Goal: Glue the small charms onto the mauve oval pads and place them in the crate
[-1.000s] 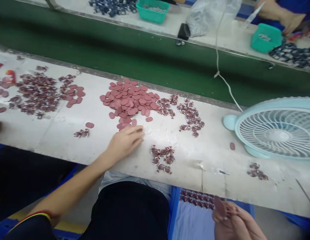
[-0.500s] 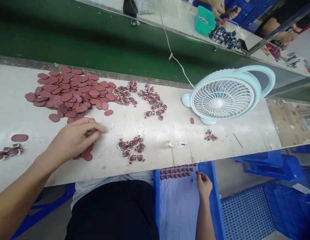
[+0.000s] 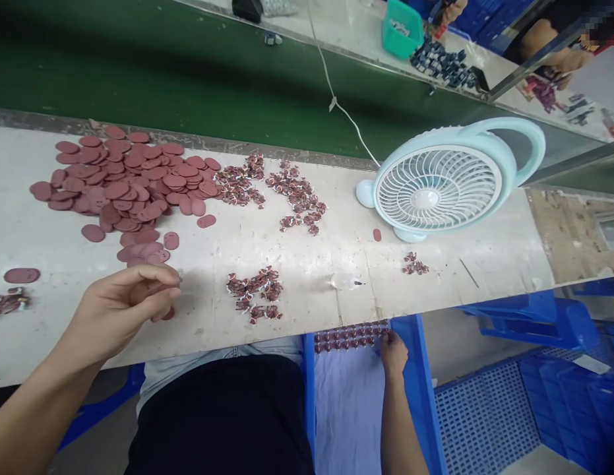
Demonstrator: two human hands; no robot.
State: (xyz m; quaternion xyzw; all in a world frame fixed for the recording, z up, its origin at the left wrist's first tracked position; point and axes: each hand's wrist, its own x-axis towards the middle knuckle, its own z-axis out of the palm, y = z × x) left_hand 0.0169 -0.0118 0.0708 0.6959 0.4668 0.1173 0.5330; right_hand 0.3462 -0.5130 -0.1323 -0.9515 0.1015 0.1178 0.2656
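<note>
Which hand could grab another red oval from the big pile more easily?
Probably the left hand. It rests on the table right below the pile of red ovals. The right hand is down in the blue bin, at the row of small pieces.

Left of the pale blue fan on the worktop, the left hand pinches a maroon disc below the disc pile. Below the fan, the right hand touches a row of small pieces in a blue tray.
</note>
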